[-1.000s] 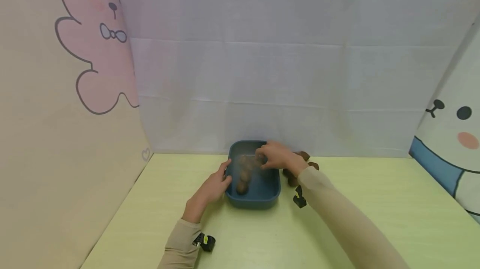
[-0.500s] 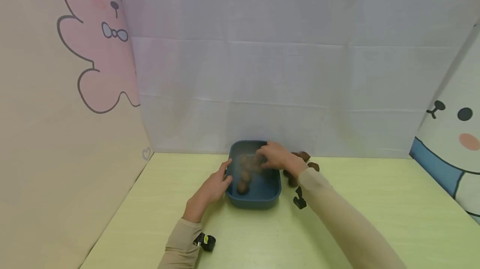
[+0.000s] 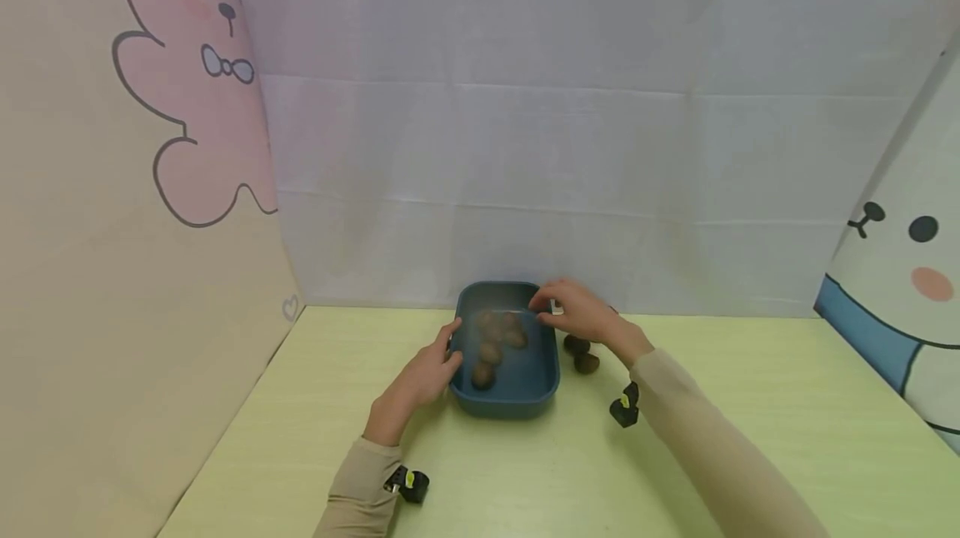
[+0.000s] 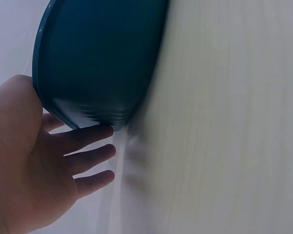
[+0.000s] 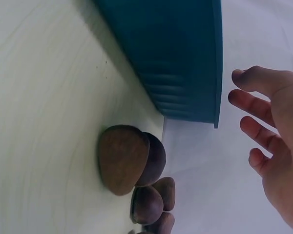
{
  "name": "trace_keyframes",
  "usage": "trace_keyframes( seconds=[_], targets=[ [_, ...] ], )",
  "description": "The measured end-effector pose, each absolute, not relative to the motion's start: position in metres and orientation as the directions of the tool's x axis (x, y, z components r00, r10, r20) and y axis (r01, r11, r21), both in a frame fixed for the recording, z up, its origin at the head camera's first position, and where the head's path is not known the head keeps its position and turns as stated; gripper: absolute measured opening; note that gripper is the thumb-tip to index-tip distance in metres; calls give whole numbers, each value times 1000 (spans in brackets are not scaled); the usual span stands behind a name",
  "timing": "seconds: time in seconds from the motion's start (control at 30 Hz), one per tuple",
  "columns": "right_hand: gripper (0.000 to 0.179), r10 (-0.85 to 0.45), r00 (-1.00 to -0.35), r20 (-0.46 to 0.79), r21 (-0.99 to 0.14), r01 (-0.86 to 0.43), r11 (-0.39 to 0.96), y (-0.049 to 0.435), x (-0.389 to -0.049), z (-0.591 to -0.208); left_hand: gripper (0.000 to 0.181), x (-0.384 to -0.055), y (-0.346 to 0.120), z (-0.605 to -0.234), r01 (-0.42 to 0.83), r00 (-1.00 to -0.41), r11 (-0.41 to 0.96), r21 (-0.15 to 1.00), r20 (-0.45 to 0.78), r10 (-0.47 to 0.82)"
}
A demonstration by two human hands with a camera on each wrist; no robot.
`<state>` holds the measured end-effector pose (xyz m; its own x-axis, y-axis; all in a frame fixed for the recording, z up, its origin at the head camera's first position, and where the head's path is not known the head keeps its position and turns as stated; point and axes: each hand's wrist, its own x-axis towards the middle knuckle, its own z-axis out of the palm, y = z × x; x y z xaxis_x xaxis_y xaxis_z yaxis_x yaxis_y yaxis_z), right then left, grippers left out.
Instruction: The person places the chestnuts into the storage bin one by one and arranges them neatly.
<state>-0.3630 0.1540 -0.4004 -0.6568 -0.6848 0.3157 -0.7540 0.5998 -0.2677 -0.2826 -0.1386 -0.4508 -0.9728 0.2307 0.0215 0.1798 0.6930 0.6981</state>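
Observation:
A dark blue plastic bin (image 3: 504, 410) stands on the table, with several brown chestnuts (image 3: 483, 376) lying in it, slightly blurred. My left hand (image 3: 420, 376) rests against the bin's left side. In the left wrist view its fingers (image 4: 90, 161) are extended at the bin's outer wall. Above the bin's far right rim is my right hand (image 3: 576, 311), its fingers slightly bent and holding nothing visible. The right wrist view shows that hand (image 5: 283, 126) apart from the wall. More chestnuts (image 5: 123, 160) lie on the table right of the bin, partly hidden by the right arm in the head view.
The pale yellow-green table (image 3: 495, 488) ends at a white cloth backdrop (image 3: 480, 146). Cloth sides printed with a pink bear (image 3: 202, 105) and a white animal (image 3: 892, 280) close off left and right. A black wrist camera (image 3: 625, 406) sits by the right cuff.
My right hand has lifted out of the bin and moved right to its rim, leaving chestnuts in view where its fingers were. The left hand and the bin stay put.

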Motion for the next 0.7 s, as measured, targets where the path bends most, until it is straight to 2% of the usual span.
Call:
trace_keyframes(
  seconds=[0.3, 0.7],
  targets=[
    [16, -639, -652, 409, -324, -758, 566, 177, -358, -412, 60, -282, -140, -450, 178, -971, 686, 706, 14, 237],
    [19, -630, -720, 291, -453, -684, 572, 200, -337, -426, 60, -282, -138, -451, 178, -971, 686, 705, 15, 237]
  ],
)
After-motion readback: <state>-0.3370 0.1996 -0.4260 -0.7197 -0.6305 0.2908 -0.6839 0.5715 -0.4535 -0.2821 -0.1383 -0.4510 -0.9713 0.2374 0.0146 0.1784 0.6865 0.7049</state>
